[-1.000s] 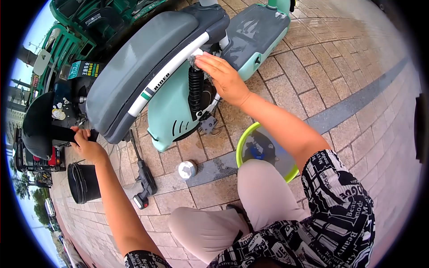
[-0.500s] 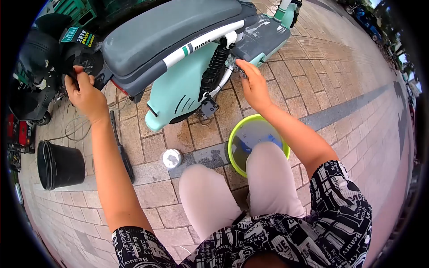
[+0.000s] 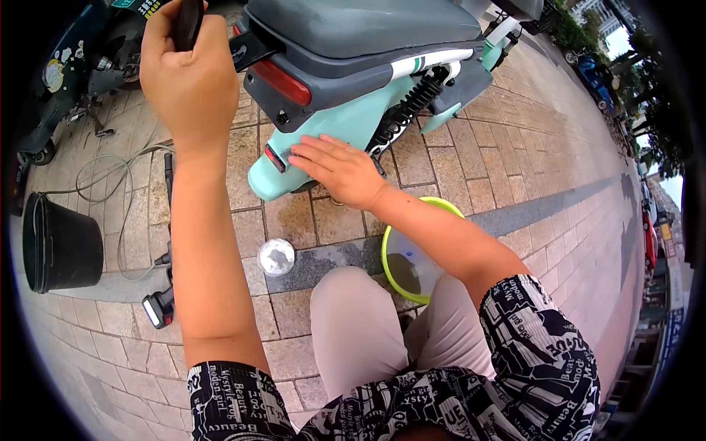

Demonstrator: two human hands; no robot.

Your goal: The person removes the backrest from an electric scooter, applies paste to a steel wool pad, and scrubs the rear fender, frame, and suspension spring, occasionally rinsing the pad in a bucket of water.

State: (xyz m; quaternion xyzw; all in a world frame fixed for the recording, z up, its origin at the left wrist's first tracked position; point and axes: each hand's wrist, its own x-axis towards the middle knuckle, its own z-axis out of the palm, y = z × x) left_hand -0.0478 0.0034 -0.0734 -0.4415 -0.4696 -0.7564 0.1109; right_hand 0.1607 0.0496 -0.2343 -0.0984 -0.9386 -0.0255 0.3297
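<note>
Your right hand (image 3: 338,173) has left the black shock absorber (image 3: 415,103), where it worked near the top a second ago and lower down half a second ago. It now lies on the mint-green rear fender (image 3: 349,121), fingertips just beside the small red reflector (image 3: 275,158). Its fingers are straight and nearly side by side; the grey scrubber seen under them earlier is out of sight, so you cannot tell whether your palm covers it.

Your left hand (image 3: 190,88) is still closed around the black bar (image 3: 189,26) behind the grey seat (image 3: 360,26), now higher in your view. The electric scooter (image 3: 323,59) stands before you with more of its rear showing: the red tail light (image 3: 283,82), barely visible half a second ago, is now plain.

On the paving, the round tub of white paste (image 3: 276,257) stays between the black bucket (image 3: 70,242) and the lime-rimmed basin (image 3: 442,203). The battery end of the pressure-washer gun (image 3: 160,305) has come back into view beside your left forearm.
</note>
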